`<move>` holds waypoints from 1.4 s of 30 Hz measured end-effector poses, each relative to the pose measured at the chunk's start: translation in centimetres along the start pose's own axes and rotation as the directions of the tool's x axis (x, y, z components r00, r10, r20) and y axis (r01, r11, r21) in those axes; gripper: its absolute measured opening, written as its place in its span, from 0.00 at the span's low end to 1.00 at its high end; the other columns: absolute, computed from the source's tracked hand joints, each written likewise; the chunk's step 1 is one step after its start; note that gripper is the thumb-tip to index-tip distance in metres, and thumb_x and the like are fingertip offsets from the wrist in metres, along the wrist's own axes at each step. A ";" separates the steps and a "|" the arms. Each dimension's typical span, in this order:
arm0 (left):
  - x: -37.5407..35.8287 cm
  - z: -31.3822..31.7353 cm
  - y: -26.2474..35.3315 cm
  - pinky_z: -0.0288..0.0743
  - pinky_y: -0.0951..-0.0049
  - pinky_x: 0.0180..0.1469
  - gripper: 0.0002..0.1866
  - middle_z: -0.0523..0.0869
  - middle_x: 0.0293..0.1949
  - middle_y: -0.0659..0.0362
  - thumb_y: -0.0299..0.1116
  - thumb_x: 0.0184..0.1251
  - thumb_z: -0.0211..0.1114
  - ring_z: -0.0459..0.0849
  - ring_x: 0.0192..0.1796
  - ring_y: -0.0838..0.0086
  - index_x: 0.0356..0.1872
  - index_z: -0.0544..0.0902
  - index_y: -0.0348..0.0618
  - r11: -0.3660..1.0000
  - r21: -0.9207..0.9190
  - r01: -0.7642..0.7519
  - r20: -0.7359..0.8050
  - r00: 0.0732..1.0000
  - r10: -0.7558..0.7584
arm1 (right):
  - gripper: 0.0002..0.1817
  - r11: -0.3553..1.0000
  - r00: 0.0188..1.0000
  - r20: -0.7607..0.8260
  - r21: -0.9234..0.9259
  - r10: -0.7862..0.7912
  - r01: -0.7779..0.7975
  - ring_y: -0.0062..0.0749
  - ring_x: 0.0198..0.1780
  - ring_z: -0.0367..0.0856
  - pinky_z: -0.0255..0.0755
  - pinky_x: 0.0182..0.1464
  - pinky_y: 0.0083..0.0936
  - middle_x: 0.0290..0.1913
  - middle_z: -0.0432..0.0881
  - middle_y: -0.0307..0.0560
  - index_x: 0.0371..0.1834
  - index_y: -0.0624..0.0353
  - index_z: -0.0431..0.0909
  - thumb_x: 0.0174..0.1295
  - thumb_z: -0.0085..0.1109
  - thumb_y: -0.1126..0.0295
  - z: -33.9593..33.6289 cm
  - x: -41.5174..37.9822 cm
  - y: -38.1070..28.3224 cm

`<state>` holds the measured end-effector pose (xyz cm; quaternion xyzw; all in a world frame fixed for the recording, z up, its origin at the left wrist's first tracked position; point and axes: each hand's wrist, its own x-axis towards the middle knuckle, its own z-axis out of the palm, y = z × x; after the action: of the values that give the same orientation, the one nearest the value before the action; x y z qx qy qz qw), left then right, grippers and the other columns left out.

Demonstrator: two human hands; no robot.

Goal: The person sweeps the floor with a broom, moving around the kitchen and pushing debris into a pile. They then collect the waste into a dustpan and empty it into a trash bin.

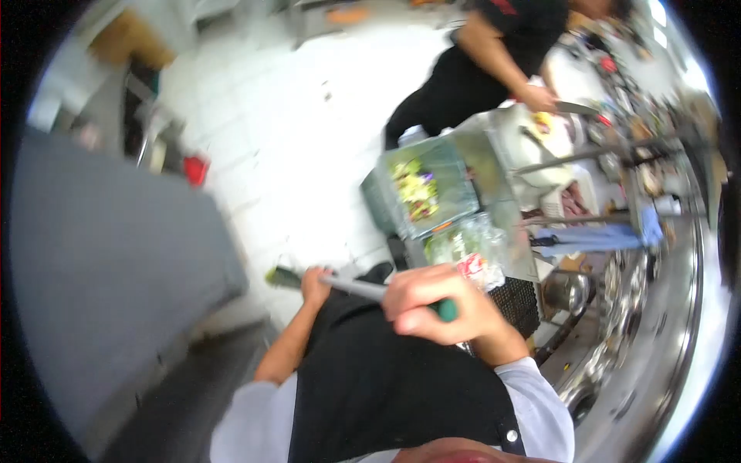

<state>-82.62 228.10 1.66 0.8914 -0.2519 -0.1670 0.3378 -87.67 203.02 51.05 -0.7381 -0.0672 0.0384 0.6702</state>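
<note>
green handle (446, 310) is clamped in the right hand (434, 302); left hand (315, 287) is wrapped around dark-green thing (288, 278); guide blade (356, 288) clear of that hand.

no text is readable, the red-and-white label (473, 267) included.

A grey metal tabletop (519, 248) ran along the right. A clear bag of greens (488, 235) rested by its left edge; farther up were a white board (509, 147) and a white basket (550, 204) of reddish pieces. Small dark specks (327, 96) dotted the pale tiled floor (270, 147).
</note>
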 end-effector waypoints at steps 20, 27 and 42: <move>15.1 1.0 5.5 0.80 0.60 0.49 0.16 0.85 0.35 0.49 0.42 0.79 0.70 0.85 0.41 0.57 0.38 0.85 0.36 0.959 -0.120 -0.257 0.097 0.958 0.269 | 0.41 0.900 0.791 -0.602 -0.277 0.110 -0.336 0.58 0.70 0.82 0.76 0.72 0.46 0.75 0.77 0.63 0.83 0.55 0.69 0.72 0.71 0.49 -17.5 -18.6 2.1; 15.1 -2.3 6.8 0.79 0.59 0.52 0.14 0.86 0.38 0.47 0.38 0.80 0.68 0.85 0.42 0.58 0.39 0.82 0.35 0.997 -0.070 0.012 0.225 0.974 0.004 | 0.33 0.640 0.755 -0.624 -0.500 0.200 -0.583 0.56 0.64 0.85 0.81 0.63 0.46 0.65 0.84 0.56 0.77 0.54 0.76 0.75 0.65 0.49 -19.0 -19.9 7.3; 30.0 -2.7 6.0 0.81 0.56 0.51 0.19 0.91 0.33 0.50 0.48 0.73 0.70 0.91 0.43 0.55 0.36 0.83 0.40 0.965 0.084 -0.250 0.582 0.798 0.156 | 0.30 0.463 0.346 -0.828 -0.120 0.442 -0.878 0.58 0.63 0.86 0.80 0.64 0.47 0.61 0.88 0.58 0.69 0.52 0.84 0.74 0.64 0.44 -9.1 -18.0 13.8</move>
<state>-58.82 208.75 3.86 0.7918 -0.4479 -0.3683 0.1918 -103.41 190.03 37.60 -0.8038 0.5075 0.0198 0.3098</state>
